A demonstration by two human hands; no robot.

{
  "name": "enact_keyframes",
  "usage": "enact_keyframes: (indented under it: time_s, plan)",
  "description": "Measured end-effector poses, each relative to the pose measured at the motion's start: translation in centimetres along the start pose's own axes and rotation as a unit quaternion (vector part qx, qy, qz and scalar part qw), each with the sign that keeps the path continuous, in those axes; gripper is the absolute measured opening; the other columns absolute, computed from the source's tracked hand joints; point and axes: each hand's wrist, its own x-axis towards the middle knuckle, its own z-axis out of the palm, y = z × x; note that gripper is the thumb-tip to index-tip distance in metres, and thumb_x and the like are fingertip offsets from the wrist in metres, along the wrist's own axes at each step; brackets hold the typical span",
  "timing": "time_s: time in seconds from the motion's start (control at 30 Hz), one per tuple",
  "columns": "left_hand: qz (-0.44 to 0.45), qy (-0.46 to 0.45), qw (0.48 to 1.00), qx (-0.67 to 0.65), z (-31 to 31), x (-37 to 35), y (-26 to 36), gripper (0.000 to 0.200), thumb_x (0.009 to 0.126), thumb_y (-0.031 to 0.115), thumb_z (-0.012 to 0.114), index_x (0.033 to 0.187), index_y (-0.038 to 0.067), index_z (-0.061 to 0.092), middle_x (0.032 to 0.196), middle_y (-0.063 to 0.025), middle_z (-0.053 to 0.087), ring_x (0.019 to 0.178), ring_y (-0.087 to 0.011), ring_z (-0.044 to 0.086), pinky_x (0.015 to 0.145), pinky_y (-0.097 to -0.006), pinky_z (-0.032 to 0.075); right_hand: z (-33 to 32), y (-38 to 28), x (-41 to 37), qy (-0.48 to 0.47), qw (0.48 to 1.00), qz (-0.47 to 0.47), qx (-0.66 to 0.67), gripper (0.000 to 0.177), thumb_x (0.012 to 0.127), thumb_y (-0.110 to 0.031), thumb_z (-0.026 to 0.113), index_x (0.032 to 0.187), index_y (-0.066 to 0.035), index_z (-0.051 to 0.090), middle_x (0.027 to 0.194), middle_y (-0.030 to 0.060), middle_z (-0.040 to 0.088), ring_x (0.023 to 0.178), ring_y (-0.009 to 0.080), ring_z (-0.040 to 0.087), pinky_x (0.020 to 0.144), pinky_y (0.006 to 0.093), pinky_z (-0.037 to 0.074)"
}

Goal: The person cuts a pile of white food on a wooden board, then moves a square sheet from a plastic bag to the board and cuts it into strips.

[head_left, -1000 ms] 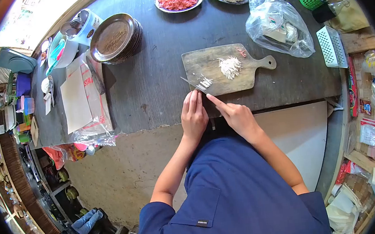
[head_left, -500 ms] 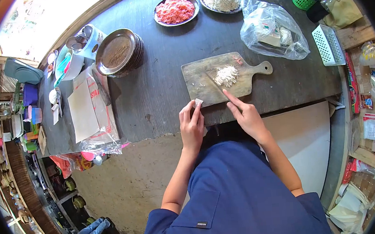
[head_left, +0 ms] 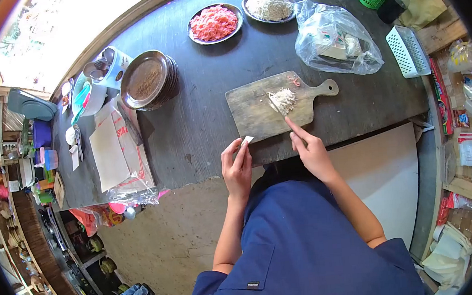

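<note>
A wooden cutting board (head_left: 256, 122) with a short handle lies on the dark table. On it rests a small heap of thin white shreds (head_left: 284, 98), with a few pink shreds (head_left: 294, 80) close to the far edge. My right hand (head_left: 310, 151) is closed around a knife (head_left: 275, 107), index finger along its back, and the blade lies at the left side of the heap. At the board's near edge, my left hand (head_left: 237, 167) pinches a small flat white piece (head_left: 247, 139) between its fingertips.
Plates of pink shreds (head_left: 213, 24) and white shreds (head_left: 269, 5) stand at the back. A clear plastic bag (head_left: 338, 42) with contents sits right of them. Stacked brown plates (head_left: 145, 80), paper sheets (head_left: 109, 154) and another knife (head_left: 129, 122) occupy the left. A white basket (head_left: 406, 51) stands far right.
The knife has swept the loose shreds on the left toward the heap. My left hand, still holding the white piece, has drawn slightly away from the board. The view has shifted a little.
</note>
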Motion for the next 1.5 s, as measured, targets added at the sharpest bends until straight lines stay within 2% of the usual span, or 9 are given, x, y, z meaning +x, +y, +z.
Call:
enact_keyframes:
  time_s: [0.1, 0.17, 0.3, 0.33, 0.43, 0.47, 0.57, 0.77, 1.5]
  plan:
    - [0.009, 0.015, 1.0, 0.005, 0.2, 0.6, 0.4, 0.031, 0.092, -0.005, 0.078, 0.122, 0.005, 0.08, 0.127, -0.0101, 0.072, 0.114, -0.0256, 0.069, 0.098, -0.0367, 0.058, -0.3, -1.0, -1.5, 0.019, 1.0, -0.01, -0.002, 0.048, 0.112, -0.024, 0.059, 0.159, -0.026, 0.056, 0.074, 0.0078, 0.062, 0.068, 0.0115, 0.057, 0.073, 0.0319, 0.054]
    - [0.006, 0.017, 1.0, -0.002, 0.3, 1.4, 0.5, 0.032, 0.091, -0.004, 0.078, 0.121, 0.006, 0.081, 0.127, -0.01, 0.072, 0.114, -0.0261, 0.069, 0.097, -0.038, 0.058, -0.2, -1.4, -1.8, -0.051, 0.998, 0.032, 0.037, 0.05, 0.112, -0.024, 0.059, 0.161, -0.027, 0.054, 0.074, 0.007, 0.064, 0.07, 0.0116, 0.057, 0.073, 0.0312, 0.054]
    - [0.062, 0.013, 0.997, 0.053, 0.6, 3.3, 0.5, 0.032, 0.089, -0.004, 0.08, 0.118, 0.008, 0.081, 0.125, -0.0084, 0.073, 0.113, -0.028, 0.069, 0.096, -0.0418, 0.057, -0.6, -0.9, -2.2, -0.006, 0.995, 0.091, 0.037, 0.053, 0.107, -0.034, 0.068, 0.153, -0.009, 0.061, 0.074, 0.0094, 0.071, 0.057, 0.0127, 0.059, 0.064, 0.0325, 0.052]
    - [0.081, -0.003, 0.995, 0.059, 0.9, 3.5, 0.5, 0.031, 0.088, -0.003, 0.08, 0.118, 0.008, 0.081, 0.125, -0.0084, 0.073, 0.113, -0.0289, 0.069, 0.097, -0.042, 0.057, -1.0, -1.2, -2.3, 0.002, 0.99, 0.13, 0.048, 0.048, 0.105, -0.039, 0.072, 0.132, 0.0, 0.07, 0.072, 0.0112, 0.071, 0.051, 0.0124, 0.059, 0.06, 0.0341, 0.05]
    - [0.116, -0.037, 0.991, 0.06, 2.1, 3.0, -0.1, 0.03, 0.088, -0.001, 0.08, 0.117, 0.008, 0.08, 0.126, -0.0092, 0.072, 0.115, -0.0315, 0.069, 0.099, -0.0427, 0.057, -2.0, -0.1, -2.4, 0.013, 0.989, 0.145, -0.015, 0.044, 0.105, -0.042, 0.072, 0.114, 0.001, 0.073, 0.07, 0.0121, 0.069, 0.056, 0.0154, 0.063, 0.062, 0.037, 0.052]
    - [0.116, -0.053, 0.99, 0.061, 2.6, 2.8, -0.1, 0.03, 0.089, 0.001, 0.08, 0.118, 0.008, 0.079, 0.127, -0.0095, 0.071, 0.117, -0.0321, 0.068, 0.1, -0.043, 0.057, -1.8, 1.9, -2.3, 0.03, 0.993, 0.098, -0.062, 0.044, 0.105, -0.044, 0.07, 0.104, 0.0, 0.073, 0.072, 0.015, 0.07, 0.062, 0.0263, 0.069, 0.065, 0.0415, 0.053]
    - [0.114, -0.073, 0.989, 0.058, 3.1, 2.4, 0.5, 0.028, 0.091, 0.004, 0.079, 0.119, 0.007, 0.078, 0.13, -0.0099, 0.069, 0.12, -0.0336, 0.066, 0.1, -0.0441, 0.057, -1.5, 0.2, -3.2, 0.041, 0.989, 0.079, -0.119, 0.043, 0.106, -0.047, 0.067, 0.108, -0.005, 0.073, 0.082, 0.0187, 0.074, 0.079, 0.0391, 0.074, 0.072, 0.0467, 0.055]
    - [0.093, -0.09, 0.991, 0.043, 3.3, 3.1, 0.5, 0.026, 0.092, 0.004, 0.079, 0.118, 0.004, 0.077, 0.127, -0.0103, 0.069, 0.114, -0.0323, 0.067, 0.096, -0.043, 0.057, -1.5, -1.1, -3.8, 0.04, 0.982, 0.08, -0.168, 0.05, 0.107, -0.057, 0.059, 0.117, -0.01, 0.074, 0.099, 0.0208, 0.077, 0.1, 0.0429, 0.074, 0.086, 0.0516, 0.056]
    - [0.123, -0.124, 0.982, 0.064, 3.3, 4.2, 0.8, 0.024, 0.091, 0.001, 0.074, 0.114, -0.005, 0.073, 0.122, -0.0138, 0.066, 0.115, -0.0329, 0.066, 0.099, -0.0418, 0.057, -0.9, -1.9, -4.4, 0.09, 0.972, 0.089, -0.196, 0.046, 0.104, -0.05, 0.066, 0.118, -0.008, 0.081, 0.105, 0.0185, 0.08, 0.098, 0.0412, 0.076, 0.083, 0.0488, 0.059]
